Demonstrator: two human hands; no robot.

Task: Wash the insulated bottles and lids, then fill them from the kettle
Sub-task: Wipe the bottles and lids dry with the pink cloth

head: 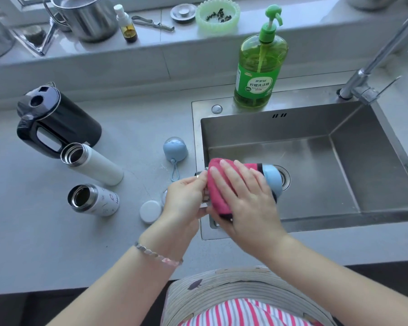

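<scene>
We hold the blue bottle [272, 178] sideways over the left edge of the sink [316, 128]. Our left hand [186, 196] is closed around its steel mouth; our right hand [243, 196] presses the pink cloth [216, 184] around its body. The bottle is stiff and, we judge, light while empty but slippery once wet, so the steel neck seems the surer hold. We count three bottles: this one, a tall white bottle [93, 163] and a short white bottle [94, 200], both open on the counter [33, 231]. Two lids show, a blue lid [175, 149] and a white lid [150, 211], plus one kettle [57, 121] and one soap bottle [259, 67]
</scene>
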